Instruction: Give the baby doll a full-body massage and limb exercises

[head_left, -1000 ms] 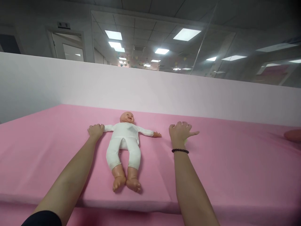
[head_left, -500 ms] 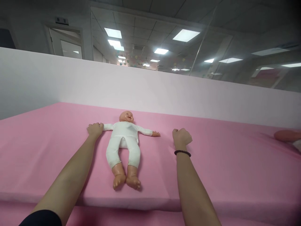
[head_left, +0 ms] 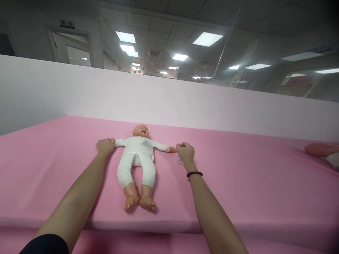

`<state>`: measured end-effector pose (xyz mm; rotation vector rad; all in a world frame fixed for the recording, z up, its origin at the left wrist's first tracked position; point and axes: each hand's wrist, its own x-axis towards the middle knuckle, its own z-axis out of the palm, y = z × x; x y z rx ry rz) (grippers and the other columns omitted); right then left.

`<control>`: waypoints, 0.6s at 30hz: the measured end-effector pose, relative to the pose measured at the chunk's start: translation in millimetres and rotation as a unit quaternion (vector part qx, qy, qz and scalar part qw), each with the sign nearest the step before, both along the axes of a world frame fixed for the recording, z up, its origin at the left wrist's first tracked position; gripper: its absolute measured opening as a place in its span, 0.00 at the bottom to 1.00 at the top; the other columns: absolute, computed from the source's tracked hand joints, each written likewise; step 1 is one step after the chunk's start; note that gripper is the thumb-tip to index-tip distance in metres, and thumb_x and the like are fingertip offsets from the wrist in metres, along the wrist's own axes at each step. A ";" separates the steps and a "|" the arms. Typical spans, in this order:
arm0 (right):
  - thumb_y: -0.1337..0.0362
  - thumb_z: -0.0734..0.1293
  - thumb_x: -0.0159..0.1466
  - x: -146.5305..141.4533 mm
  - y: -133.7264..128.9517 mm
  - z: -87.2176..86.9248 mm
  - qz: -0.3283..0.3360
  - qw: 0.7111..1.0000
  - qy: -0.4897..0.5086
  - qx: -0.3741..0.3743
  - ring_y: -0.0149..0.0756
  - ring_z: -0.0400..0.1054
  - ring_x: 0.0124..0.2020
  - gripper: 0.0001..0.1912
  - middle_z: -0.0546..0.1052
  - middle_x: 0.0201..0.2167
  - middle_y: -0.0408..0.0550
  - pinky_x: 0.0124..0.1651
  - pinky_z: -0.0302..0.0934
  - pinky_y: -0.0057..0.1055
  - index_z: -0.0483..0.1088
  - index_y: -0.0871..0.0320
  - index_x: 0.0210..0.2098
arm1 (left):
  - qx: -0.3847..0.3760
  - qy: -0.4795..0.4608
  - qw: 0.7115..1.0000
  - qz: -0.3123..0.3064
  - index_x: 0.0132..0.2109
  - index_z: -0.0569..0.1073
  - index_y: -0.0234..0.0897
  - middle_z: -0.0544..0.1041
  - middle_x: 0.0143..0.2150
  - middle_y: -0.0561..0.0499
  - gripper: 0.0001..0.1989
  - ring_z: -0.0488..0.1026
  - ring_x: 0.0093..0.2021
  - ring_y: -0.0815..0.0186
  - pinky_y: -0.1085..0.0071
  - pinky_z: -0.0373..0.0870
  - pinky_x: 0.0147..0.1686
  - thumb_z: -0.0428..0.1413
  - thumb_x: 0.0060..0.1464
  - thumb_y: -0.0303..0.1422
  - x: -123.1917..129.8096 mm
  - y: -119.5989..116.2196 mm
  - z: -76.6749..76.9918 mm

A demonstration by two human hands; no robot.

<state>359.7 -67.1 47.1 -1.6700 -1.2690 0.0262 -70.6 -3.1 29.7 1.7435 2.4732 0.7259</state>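
Note:
A baby doll (head_left: 139,151) in a white suit lies on its back on the pink padded surface, arms stretched out to both sides and legs toward me. My left hand (head_left: 105,145) is closed around the doll's hand on the left, which is hidden inside my fingers. My right hand (head_left: 186,152), with a dark beaded bracelet (head_left: 194,174) at the wrist, is closed beside the doll's other hand (head_left: 173,150), its fingertips at or touching the doll's fingers. From under my right hand a small clear, rounded object (head_left: 180,159) shows; its kind is unclear.
The pink padded surface (head_left: 251,183) runs across the view, with its front edge near me. A white low wall (head_left: 169,102) stands behind it, with glass above. At the far right edge lies part of a skin-coloured, rounded thing (head_left: 319,149) with white beside it.
My right hand has moved left, from apart on the padding to the doll's hand, and the clear object now shows beneath it. My left hand keeps its hold. The view has shifted slightly.

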 end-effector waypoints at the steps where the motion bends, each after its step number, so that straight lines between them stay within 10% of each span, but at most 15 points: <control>1: 0.57 0.64 0.58 -10.3 0.4 -0.8 0.030 0.999 -0.001 0.012 0.34 0.60 0.25 0.15 0.71 0.20 0.44 0.31 0.49 0.31 0.64 0.56 0.19 | 0.001 0.002 1.000 0.000 0.50 0.78 0.30 0.77 0.54 0.31 0.29 0.66 0.57 0.39 0.51 0.62 0.53 0.37 0.63 0.42 0.1 -0.1 -0.2; 9: 0.45 0.64 0.61 -62.3 -0.4 -3.7 0.327 0.915 0.233 0.035 0.37 0.69 0.29 0.23 0.75 0.24 0.47 0.37 0.63 0.32 0.69 0.57 0.22 | 0.007 0.009 1.000 0.000 0.50 0.78 0.30 0.77 0.54 0.30 0.28 0.66 0.57 0.38 0.50 0.61 0.53 0.38 0.64 0.42 2.5 -5.7 3.7; 18: 0.30 0.60 0.59 -53.0 6.5 -24.4 0.456 0.782 0.394 -0.159 0.38 0.72 0.27 0.36 0.78 0.26 0.53 0.34 0.65 0.32 0.73 0.58 0.24 | 0.032 -0.008 0.999 0.018 0.51 0.76 0.32 0.74 0.58 0.30 0.24 0.65 0.59 0.37 0.42 0.54 0.58 0.41 0.63 0.40 6.7 -13.0 5.2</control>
